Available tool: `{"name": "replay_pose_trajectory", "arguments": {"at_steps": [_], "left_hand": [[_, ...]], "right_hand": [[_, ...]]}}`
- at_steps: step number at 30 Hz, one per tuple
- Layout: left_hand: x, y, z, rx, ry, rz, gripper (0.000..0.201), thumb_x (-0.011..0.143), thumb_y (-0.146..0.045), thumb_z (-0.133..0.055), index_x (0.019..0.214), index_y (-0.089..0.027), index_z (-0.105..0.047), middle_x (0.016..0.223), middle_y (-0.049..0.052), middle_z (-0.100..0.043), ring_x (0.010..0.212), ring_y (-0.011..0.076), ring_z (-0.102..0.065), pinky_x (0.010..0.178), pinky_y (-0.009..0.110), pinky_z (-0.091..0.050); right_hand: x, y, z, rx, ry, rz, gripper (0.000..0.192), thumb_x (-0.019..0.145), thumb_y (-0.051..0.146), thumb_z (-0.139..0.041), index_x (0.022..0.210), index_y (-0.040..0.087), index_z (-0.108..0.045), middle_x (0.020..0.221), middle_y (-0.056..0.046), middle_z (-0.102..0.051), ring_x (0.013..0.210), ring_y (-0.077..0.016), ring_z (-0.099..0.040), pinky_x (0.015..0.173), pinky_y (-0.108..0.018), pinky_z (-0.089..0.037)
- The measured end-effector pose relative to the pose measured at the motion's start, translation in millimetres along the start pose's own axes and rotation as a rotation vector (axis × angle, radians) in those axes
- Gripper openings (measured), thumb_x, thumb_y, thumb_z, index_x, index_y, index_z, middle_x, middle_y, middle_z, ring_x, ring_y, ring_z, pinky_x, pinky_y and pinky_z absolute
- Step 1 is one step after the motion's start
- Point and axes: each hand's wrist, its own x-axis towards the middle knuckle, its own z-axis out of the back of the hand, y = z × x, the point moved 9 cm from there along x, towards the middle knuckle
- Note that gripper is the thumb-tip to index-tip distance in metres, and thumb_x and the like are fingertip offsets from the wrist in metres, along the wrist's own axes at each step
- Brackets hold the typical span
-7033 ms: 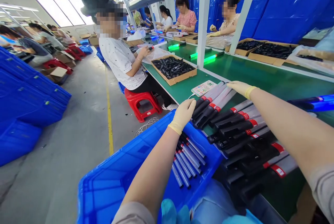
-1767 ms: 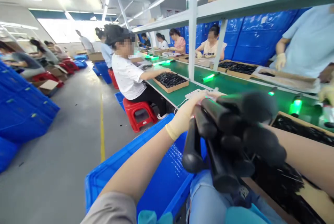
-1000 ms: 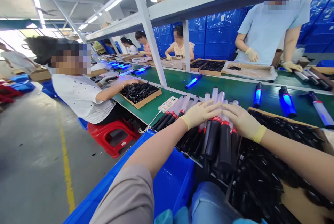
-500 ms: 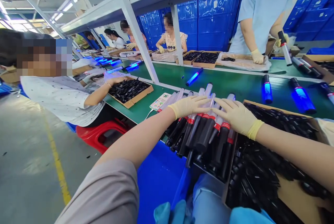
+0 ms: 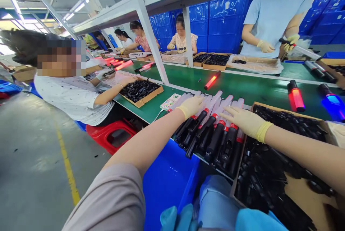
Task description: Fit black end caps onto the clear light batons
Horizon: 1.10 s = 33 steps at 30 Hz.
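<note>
Two gloved hands laid flat, fingers spread and gripping nothing, on a row of black-handled light wands (image 5: 215, 126) with red bands and frosted tubes: left hand (image 5: 192, 106) on the row's left end, right hand (image 5: 244, 120) on its right. Directly right of the right hand, a cardboard tray (image 5: 302, 191) of black parts; below the left hand, a blue crate (image 5: 167, 184). Beyond the fingertips, a glowing red wand (image 5: 212, 80) on the green belt (image 5: 242, 87).

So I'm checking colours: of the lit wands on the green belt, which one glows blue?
The lit wand at the far right edge of the belt glows blue; the lit wand beside it and the thin wand farther back glow red.
</note>
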Motion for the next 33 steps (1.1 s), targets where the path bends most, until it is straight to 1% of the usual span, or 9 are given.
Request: {"name": "replay_pose_trajectory", "arguments": {"at_steps": [5, 10, 14, 18, 21, 24, 27, 29, 33], "left_hand": [[-48, -16, -22.4, -0.167, 0.065, 0.062, 0.030, 0.082, -0.029, -0.072, 0.111, -0.022, -0.076, 0.122, 0.012, -0.072, 0.129, 0.0333, -0.060, 0.117, 0.042, -0.036], [-80, -40, -20.0, -0.222, 0.037, 0.135, 0.030, 0.073, -0.023, -0.077, 0.103, -0.021, -0.074, 0.133, 0.015, -0.066, 0.133, 0.0377, -0.055, 0.121, 0.045, -0.029], [-110, -90, -22.9, -0.181, 0.027, 0.095, 0.033, 0.082, -0.020, -0.067, 0.115, -0.019, -0.071, 0.142, 0.018, -0.060, 0.141, 0.0404, -0.046, 0.124, 0.051, -0.023], [-141, -142, -49.4, -0.046, 0.178, -0.102, 0.026, 0.090, -0.027, -0.062, 0.113, -0.020, -0.072, 0.126, 0.018, -0.069, 0.124, 0.0385, -0.061, 0.112, 0.052, -0.041], [-147, -152, -54.3, -0.019, 0.179, -0.068, 0.026, 0.095, -0.030, -0.056, 0.110, -0.017, -0.072, 0.113, 0.018, -0.073, 0.113, 0.0362, -0.065, 0.106, 0.054, -0.045], [-143, -159, -53.5, -0.326, 0.115, 0.113, 0.038, 0.096, -0.035, -0.053, 0.128, -0.016, -0.064, 0.131, 0.018, -0.067, 0.124, 0.0318, -0.061, 0.111, 0.052, -0.044], [-154, -185, -98.9, -0.950, 0.424, 0.411, 0.052, 0.093, -0.052, -0.059, 0.132, -0.018, -0.057, 0.114, 0.014, -0.071, 0.091, 0.0227, -0.072, 0.085, 0.040, -0.058], [-170, -217, -127.2, -1.218, 0.658, 0.546, 0.055, 0.087, -0.057, -0.067, 0.123, -0.015, -0.060, 0.088, 0.007, -0.070, 0.060, 0.0145, -0.066, 0.058, 0.027, -0.053], [-180, -241, -145.0, -1.348, 0.575, 0.647, 0.047, 0.083, -0.043, -0.078, 0.115, -0.012, -0.064, 0.068, -0.002, -0.058, 0.042, 0.0048, -0.047, 0.041, 0.016, -0.032]], "right_hand": [[-9, 5, -6, -0.033, 0.000, -0.064, 0.053, 0.087, 0.003, -0.042, 0.134, 0.016, -0.064, 0.135, -0.017, -0.064, 0.122, -0.0300, -0.062, 0.097, -0.044, -0.055], [-16, 8, -4, -0.076, 0.022, -0.164, 0.048, 0.090, 0.005, -0.036, 0.128, 0.009, -0.066, 0.128, -0.024, -0.065, 0.116, -0.0338, -0.063, 0.088, -0.047, -0.057], [-19, 8, 0, -0.108, 0.047, -0.240, 0.043, 0.090, 0.005, -0.035, 0.114, 0.005, -0.070, 0.117, -0.028, -0.067, 0.112, -0.0376, -0.063, 0.077, -0.046, -0.057], [-32, -2, 16, -0.109, 0.066, -0.248, 0.040, 0.087, 0.000, -0.039, 0.107, 0.010, -0.072, 0.111, -0.021, -0.070, 0.111, -0.0310, -0.064, 0.082, -0.038, -0.056], [-56, -12, 46, -0.124, 0.067, -0.268, 0.038, 0.087, -0.001, -0.042, 0.111, 0.008, -0.070, 0.116, -0.020, -0.069, 0.111, -0.0290, -0.064, 0.084, -0.038, -0.056], [-81, -9, 88, -0.153, 0.061, -0.321, 0.031, 0.091, 0.006, -0.046, 0.111, 0.009, -0.069, 0.117, -0.019, -0.068, 0.113, -0.0315, -0.062, 0.082, -0.041, -0.055], [-102, 5, 133, -0.191, 0.036, -0.431, 0.021, 0.093, 0.013, -0.050, 0.099, 0.013, -0.070, 0.112, -0.017, -0.068, 0.108, -0.0320, -0.063, 0.076, -0.040, -0.053], [-122, 15, 163, -0.206, -0.013, -0.517, 0.027, 0.093, 0.012, -0.050, 0.112, 0.013, -0.070, 0.119, -0.017, -0.067, 0.111, -0.0312, -0.062, 0.080, -0.040, -0.054], [-217, 12, 211, -0.170, -0.131, -0.687, 0.055, 0.094, 0.019, -0.051, 0.149, 0.012, -0.048, 0.146, -0.019, -0.054, 0.133, -0.0337, -0.051, 0.104, -0.049, -0.049]]}}
